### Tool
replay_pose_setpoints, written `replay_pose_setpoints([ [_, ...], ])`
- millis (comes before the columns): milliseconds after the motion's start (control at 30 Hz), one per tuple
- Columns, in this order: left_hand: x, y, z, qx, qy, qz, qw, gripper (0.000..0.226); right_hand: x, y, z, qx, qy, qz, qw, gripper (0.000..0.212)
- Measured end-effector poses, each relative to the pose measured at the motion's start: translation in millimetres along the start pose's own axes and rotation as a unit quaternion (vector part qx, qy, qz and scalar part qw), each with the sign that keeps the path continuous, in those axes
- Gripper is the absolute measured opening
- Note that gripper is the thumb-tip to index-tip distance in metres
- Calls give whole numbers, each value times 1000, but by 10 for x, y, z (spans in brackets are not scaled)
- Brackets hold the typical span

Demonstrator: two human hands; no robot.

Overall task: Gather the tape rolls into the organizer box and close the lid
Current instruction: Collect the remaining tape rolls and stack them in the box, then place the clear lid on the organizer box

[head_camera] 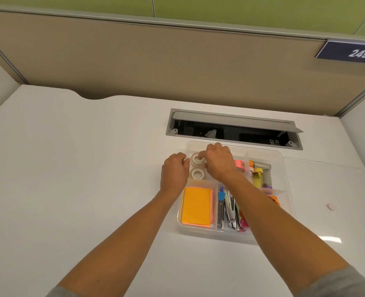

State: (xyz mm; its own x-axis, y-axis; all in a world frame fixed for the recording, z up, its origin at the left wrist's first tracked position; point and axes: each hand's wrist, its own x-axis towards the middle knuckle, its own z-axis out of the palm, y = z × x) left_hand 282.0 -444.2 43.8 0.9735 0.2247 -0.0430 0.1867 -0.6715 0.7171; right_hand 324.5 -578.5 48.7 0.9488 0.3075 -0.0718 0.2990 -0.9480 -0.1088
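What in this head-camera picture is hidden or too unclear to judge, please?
- Head view: the right hand covers the box's far-middle part; any rolls beneath are hidden.
- Far white roll: fingers overlap it, so the grip is unclear.
- Pink roll: mostly behind the right wrist.
- Clear lid: only faint edges show on the desk.

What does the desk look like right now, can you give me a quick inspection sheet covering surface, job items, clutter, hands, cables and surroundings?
Surface: white desk, mostly bare.
Job's things: clear organizer box open; two white tape rolls, far one and near one, in its far left compartment; pink tape roll partly hidden behind the right hand; clear lid lying flat to the right.
Clutter: orange sticky notes, staplers, small pink disc on the desk.
Hands: left hand at the box's left wall; right hand on the far white roll.
Cables: nothing seen.
Surroundings: open cable hatch, beige partition, sign 249.
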Motion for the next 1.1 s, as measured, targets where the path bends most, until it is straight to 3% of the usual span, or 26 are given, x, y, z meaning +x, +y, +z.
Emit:
replay_pose_setpoints([
  [167,-21,47,-115,-24,-12,-36,999,34,-277,59,-153,97,83,47,991,34],
  [267,-64,33,-173,-26,-31,-47,998,44,-618,167,-262,183,151,118,964,30],
  [367,-140,2,-208,-11,-51,-58,997,53,-1104,382,-326,285,251,230,896,23],
  [500,-357,-66,-227,-23,-62,-68,996,52,-1881,742,-267,315,346,436,769,14],
  [633,-633,-96,-245,-63,-53,-76,994,45,-2559,967,-80,307,284,594,688,10],
  [767,-840,-77,-268,-78,-52,-82,992,42,-2938,1096,165,352,230,655,628,17],
  [1100,-949,-194,-404,-82,-83,-74,990,37,-2979,1082,182,411,224,650,598,16],
])
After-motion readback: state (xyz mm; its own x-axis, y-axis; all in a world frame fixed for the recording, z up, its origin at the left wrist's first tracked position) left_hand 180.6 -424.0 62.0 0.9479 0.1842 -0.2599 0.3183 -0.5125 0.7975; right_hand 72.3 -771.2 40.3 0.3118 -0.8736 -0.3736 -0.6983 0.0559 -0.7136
